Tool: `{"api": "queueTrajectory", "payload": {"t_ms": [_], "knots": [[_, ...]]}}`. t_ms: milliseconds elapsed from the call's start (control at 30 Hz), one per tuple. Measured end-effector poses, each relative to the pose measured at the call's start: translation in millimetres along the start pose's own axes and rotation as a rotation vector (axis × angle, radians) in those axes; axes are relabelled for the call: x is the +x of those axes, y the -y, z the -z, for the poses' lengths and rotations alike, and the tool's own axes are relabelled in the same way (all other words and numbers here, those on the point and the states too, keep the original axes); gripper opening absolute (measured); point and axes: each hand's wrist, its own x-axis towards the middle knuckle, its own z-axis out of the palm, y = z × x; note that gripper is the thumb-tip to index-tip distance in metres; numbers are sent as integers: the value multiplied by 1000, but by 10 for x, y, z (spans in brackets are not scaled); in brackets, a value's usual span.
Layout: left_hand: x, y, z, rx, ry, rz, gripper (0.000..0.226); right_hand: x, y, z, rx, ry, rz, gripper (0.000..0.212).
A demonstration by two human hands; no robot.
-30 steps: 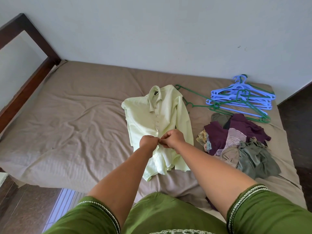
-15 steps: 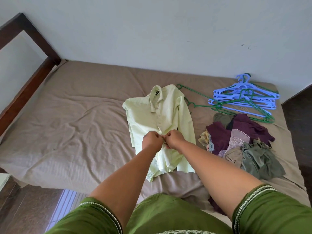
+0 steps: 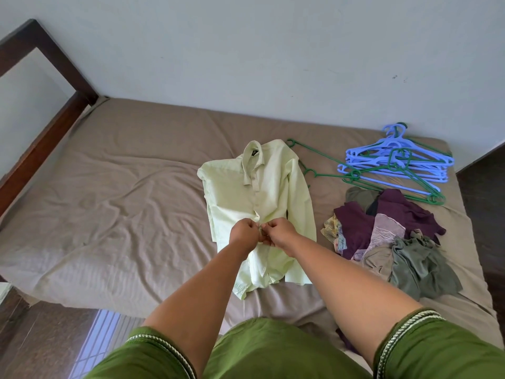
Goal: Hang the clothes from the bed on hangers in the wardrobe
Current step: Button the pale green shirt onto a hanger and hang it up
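Observation:
A pale green collared shirt [image 3: 262, 192] lies flat on the bed [image 3: 123, 201], collar toward the wall. My left hand [image 3: 244, 233] and my right hand [image 3: 280, 232] meet over its front placket at mid-length, each pinching the fabric edge there. A green hanger [image 3: 308, 153] sticks out from under the shirt's right shoulder. A stack of blue and green hangers [image 3: 396, 165] lies at the far right of the bed. A heap of purple, lilac and grey-green clothes [image 3: 390, 233] sits to the right of the shirt.
A dark wooden bed frame [image 3: 46, 132] runs along the left. The white wall [image 3: 273, 56] backs the bed. Dark floor [image 3: 481, 209] shows to the right and at the lower left. My green sleeves fill the bottom of the view.
Both hands have stayed pinched together on the shirt's front and shifted slightly up the placket. The shirt and the other things have not moved.

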Motion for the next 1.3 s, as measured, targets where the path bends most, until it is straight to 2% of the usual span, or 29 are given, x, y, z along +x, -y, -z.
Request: {"api": "queueTrajectory", "payload": {"t_ms": [133,267,367,400,433,500,567,600,667,700,767,900,967,1067,1233,1300], "knots": [[4,10,0,58,28,-49,19,-4,-17,86,36,39,16,20],[18,34,-18,121,43,-96,17,9,-18,70,162,102,-71,27],[67,48,-24,10,73,-49,21,-10,-17,54,362,164,-157,28],[83,67,-9,-2,73,-15,22,-7,-38,56,363,156,-180,28],[90,75,18,39,54,29,24,38,-81,87,327,111,-175,27],[131,189,74,310,-28,168,34,138,-284,186,135,-92,-154,23],[159,311,102,575,-23,308,59,247,-493,369,-29,-235,-181,15],[156,367,75,635,7,314,71,245,-619,460,-103,-280,-214,19],[181,448,-37,685,94,205,81,224,-773,631,-263,-324,-243,34],[186,473,-134,689,154,130,81,159,-849,694,-365,-336,-245,37],[187,500,-331,663,251,18,75,127,-978,712,-376,-365,-290,36],[135,504,-808,545,381,-16,64,146,-1348,660,-546,-276,-271,37],[98,480,-985,529,422,-30,55,255,-1522,655,-504,-234,-267,39],[81,521,-1224,527,455,-58,56,388,-1823,674,-507,-211,-265,39],[61,625,-1418,468,419,0,53,523,-2150,687,-346,-234,-268,35],[62,609,-1482,462,417,-31,52,630,-2226,715,-245,-243,-329,22]]}}
